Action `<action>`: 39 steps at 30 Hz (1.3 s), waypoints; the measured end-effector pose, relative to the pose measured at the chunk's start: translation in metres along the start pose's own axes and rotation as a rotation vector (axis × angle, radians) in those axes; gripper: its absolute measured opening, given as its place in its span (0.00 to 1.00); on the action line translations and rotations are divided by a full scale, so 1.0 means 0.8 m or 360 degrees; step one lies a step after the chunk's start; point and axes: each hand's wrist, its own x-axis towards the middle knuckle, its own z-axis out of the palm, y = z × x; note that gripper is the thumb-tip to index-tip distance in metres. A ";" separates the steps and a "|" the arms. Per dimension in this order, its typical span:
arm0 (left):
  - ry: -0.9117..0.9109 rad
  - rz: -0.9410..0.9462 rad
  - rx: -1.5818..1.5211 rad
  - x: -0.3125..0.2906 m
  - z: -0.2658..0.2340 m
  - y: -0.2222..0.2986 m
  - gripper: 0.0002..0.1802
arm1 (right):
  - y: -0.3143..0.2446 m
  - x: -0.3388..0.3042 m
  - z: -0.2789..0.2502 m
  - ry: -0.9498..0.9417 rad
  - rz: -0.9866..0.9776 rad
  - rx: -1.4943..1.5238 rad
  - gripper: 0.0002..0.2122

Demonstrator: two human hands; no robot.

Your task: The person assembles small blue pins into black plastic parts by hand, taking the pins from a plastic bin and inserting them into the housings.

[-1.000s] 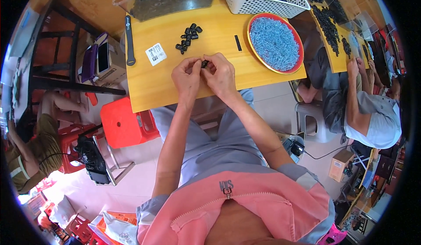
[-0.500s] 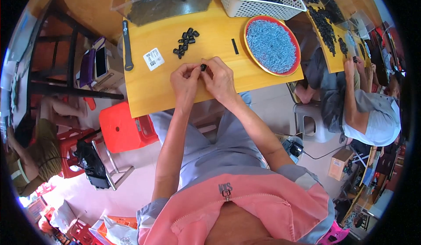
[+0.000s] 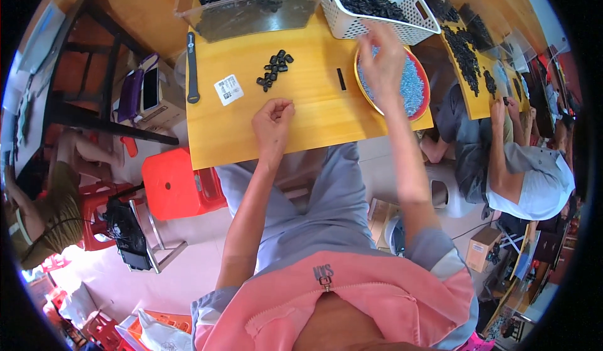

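My left hand [image 3: 273, 128] rests low over the front of the yellow table [image 3: 301, 115], fingers curled together; whatever they may pinch is hidden. Stretched out to the right, my right hand [image 3: 382, 62] is above a red bowl with a yellow rim [image 3: 425, 93], near the white basket [image 3: 348, 29]. Motion smears its fingers. Small pale-blue pieces [image 3: 412, 86] fill the bowl, and black parts [image 3: 370, 5] lie in the basket. A little beyond my left hand is a loose cluster of small black parts [image 3: 274, 69]. One thin black strip [image 3: 341, 79] lies left of the bowl.
A clear bin [image 3: 251, 24] of black pieces stands at the back. At the table's left are a black strap-like tool [image 3: 192, 68] and a white printed label [image 3: 228, 89]. A red stool [image 3: 166, 184] stands left; another person [image 3: 524, 181] works at the right table.
My hands, together on a small black part before, are now apart. The right has swung right and away to above the bowl; the left stays near its place. The view has shifted slightly.
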 end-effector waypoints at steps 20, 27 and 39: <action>-0.0060 0.0551 0.1230 0.094 -0.051 0.034 0.13 | -0.015 -0.149 0.051 -0.0338 0.0574 0.0384 0.05; -0.0203 0.0360 0.1532 0.089 -0.036 0.056 0.09 | -0.012 -0.149 0.046 -0.0313 0.0535 0.0354 0.05; -0.0138 0.0001 0.0201 0.074 -0.083 0.019 0.07 | -0.020 -0.136 0.016 -0.0313 0.0758 0.0611 0.03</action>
